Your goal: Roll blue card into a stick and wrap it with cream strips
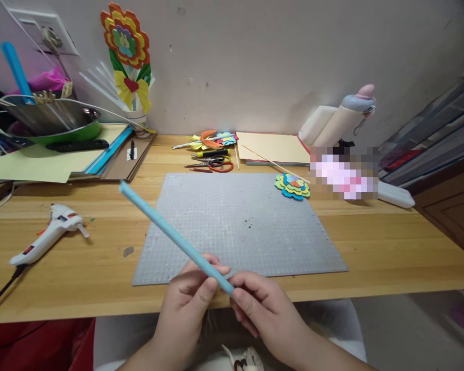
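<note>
Left hand (189, 299) grips a slim pale-blue round stick (172, 235), thumb on top; right hand (265, 306) pinches its near end.

A wooden table (386, 247) bears a gray cutting mat (216, 216). Left of the mat lies a white glue gun (46, 238). Scissors (215, 164) lie just beyond the mat

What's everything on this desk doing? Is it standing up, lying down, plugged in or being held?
Blue stick: held in both hands, slanted
Left hand: gripping the stick
Right hand: gripping its near end
Glue gun: lying down; can't tell if on
Cutting mat: flat
Small layered flower: lying down
Big flower: standing up
Bottle: tilted
Plug: plugged in
</note>
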Available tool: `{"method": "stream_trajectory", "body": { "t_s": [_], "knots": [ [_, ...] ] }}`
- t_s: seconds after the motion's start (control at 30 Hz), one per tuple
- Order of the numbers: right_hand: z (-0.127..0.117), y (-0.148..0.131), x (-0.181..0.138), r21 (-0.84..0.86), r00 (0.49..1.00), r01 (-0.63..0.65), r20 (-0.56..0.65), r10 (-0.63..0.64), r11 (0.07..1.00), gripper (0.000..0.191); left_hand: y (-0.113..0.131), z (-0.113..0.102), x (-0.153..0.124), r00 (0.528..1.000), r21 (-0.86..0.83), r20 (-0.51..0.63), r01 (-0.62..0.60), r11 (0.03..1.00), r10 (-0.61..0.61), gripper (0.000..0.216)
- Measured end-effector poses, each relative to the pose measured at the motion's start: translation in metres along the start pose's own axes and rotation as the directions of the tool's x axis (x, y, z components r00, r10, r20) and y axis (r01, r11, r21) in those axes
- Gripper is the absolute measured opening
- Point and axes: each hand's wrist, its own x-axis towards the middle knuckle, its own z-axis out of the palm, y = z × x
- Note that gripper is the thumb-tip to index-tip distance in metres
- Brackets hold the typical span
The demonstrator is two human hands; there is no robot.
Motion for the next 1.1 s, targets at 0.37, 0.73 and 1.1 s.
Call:
{"method": "stream_trajectory", "body": {
  "t_s": [0.37,0.73,1.1],
  "knots": [
    [0.003,0.000,0.008,-0.012,0.991,0.031,-0.132,-0.032,0.999,0.026,0.008,0.011,0.011,0.989,0.207,-0.083,0.135,0.969,-0.120,0.030],
    [-0.003,-0.005,0.005,0.279,0.991,-0.120,-0.021,0.131,0.953,0.035,0.019,0.000,0.018,0.960,0.228,0.162,0.190,0.955,-0.230,0.030],
    [-0.007,-0.006,0.002,0.357,0.986,-0.165,0.032,0.165,0.919,0.034,0.020,-0.004,0.020,0.953,0.325,0.256,0.072,0.943,-0.161,0.037]
  ]
}}
